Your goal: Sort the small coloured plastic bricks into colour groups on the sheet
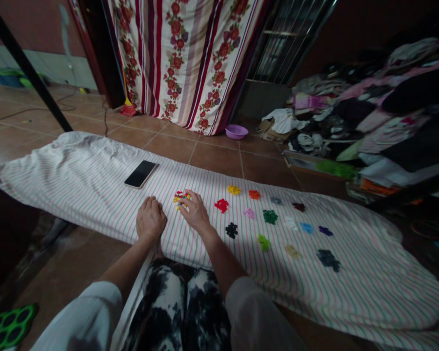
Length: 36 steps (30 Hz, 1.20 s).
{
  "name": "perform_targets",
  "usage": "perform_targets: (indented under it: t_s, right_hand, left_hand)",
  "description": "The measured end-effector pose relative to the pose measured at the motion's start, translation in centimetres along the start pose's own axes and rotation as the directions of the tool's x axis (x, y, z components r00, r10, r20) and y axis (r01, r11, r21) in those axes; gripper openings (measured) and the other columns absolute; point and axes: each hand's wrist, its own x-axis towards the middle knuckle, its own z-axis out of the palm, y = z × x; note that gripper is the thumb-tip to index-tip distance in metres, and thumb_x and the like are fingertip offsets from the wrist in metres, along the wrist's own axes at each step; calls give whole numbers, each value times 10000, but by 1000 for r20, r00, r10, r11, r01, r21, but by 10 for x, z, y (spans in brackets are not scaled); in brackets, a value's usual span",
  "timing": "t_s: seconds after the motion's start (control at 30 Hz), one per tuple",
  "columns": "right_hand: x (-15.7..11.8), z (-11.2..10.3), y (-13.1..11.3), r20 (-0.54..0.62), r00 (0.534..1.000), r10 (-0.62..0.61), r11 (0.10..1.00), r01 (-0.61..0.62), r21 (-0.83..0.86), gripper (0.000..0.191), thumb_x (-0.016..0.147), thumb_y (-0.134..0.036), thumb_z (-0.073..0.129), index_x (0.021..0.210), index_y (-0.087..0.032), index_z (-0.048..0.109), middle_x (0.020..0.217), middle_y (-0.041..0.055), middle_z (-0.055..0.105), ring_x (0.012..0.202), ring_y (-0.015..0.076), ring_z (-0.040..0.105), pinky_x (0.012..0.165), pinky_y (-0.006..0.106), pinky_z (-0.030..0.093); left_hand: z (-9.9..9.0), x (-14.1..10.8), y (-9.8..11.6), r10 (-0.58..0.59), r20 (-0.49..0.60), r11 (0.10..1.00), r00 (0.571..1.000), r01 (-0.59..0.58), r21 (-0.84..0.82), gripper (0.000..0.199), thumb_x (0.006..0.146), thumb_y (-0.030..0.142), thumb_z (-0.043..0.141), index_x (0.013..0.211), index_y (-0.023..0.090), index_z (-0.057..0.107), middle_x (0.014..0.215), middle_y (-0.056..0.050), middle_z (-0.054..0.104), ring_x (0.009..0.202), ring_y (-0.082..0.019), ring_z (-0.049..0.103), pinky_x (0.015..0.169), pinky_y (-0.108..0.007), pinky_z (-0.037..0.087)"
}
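My right hand [195, 212] reaches over a small cluster of red, yellow, white and green plastic pieces [178, 199]. Its thumb and fingertips curve around the near side of the cluster and hide part of it. The pieces look like tiny building bricks, too small to tell exactly. To the left, my left hand [151, 218] rests closed on the striped cloth [106, 209], its fingers curled under; nothing shows in it. Right of my right hand lie sorted little piles, among them a red pile [221, 205], a yellow pile [233, 189] and a black pile [231, 230].
A smartphone [141, 174] lies on the cloth at the left. More piles include dark green [269, 217], lime [263, 242] and dark grey [328, 260]. Beyond are a floral curtain [183, 58], a purple basin [236, 131] and heaped clothes [373, 107].
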Motion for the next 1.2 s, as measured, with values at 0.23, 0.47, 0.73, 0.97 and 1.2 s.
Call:
perform_targets:
  t_s: [0.23, 0.47, 0.73, 0.97, 1.2]
  right_hand:
    - [0, -4, -3, -42, 999, -5, 1000, 6, 22, 155, 869, -208, 558, 942, -231, 693, 1268, 77, 573, 1174, 222, 508, 1012, 406, 448]
    - [-2, -17, -14, -106, 994, 7, 999, -3, 33, 221, 936, -234, 472, 1058, -230, 657, 1098, 43, 687, 1093, 194, 560, 983, 348, 446]
    - [-28, -87, 21, -280, 950, 136, 990, -141, 1, 201, 873, -204, 493, 982, -222, 662, 960, 47, 690, 914, 186, 600, 844, 326, 484]
    - [-80, -181, 98, -382, 864, 329, 866, -437, -243, 253, 823, -138, 459, 937, -199, 676, 953, 68, 702, 913, 213, 591, 850, 342, 449]
    - [-102, -204, 123, -343, 801, 491, 732, -593, -335, 252, 817, -135, 478, 941, -181, 693, 914, 70, 703, 840, 197, 608, 795, 308, 443]
  left_hand:
    - [-3, 0, 0, 15, 23, 1000, 1000, -16, 10, 311, 892, 184, 360, 1030, 82, 619, 1203, -184, 631, 1230, -302, 507, 1003, -427, 419]
    - [-5, 0, 1, 18, 18, 1000, 1000, -17, -6, 305, 872, 188, 368, 998, 86, 626, 1188, -198, 633, 1223, -304, 511, 1000, -439, 427]
    - [-10, 0, 4, 23, 29, 999, 999, -24, 43, 317, 869, 224, 349, 970, 96, 621, 1154, -189, 647, 1174, -286, 554, 968, -411, 449]
    - [-11, 0, 3, 66, 44, 994, 997, -69, 82, 347, 856, 249, 339, 966, 87, 625, 1139, -200, 648, 1145, -297, 570, 961, -403, 458]
    - [-13, 0, 5, 75, 47, 992, 996, -79, 98, 369, 854, 240, 359, 1007, 53, 637, 1121, -220, 654, 1144, -305, 577, 971, -406, 462]
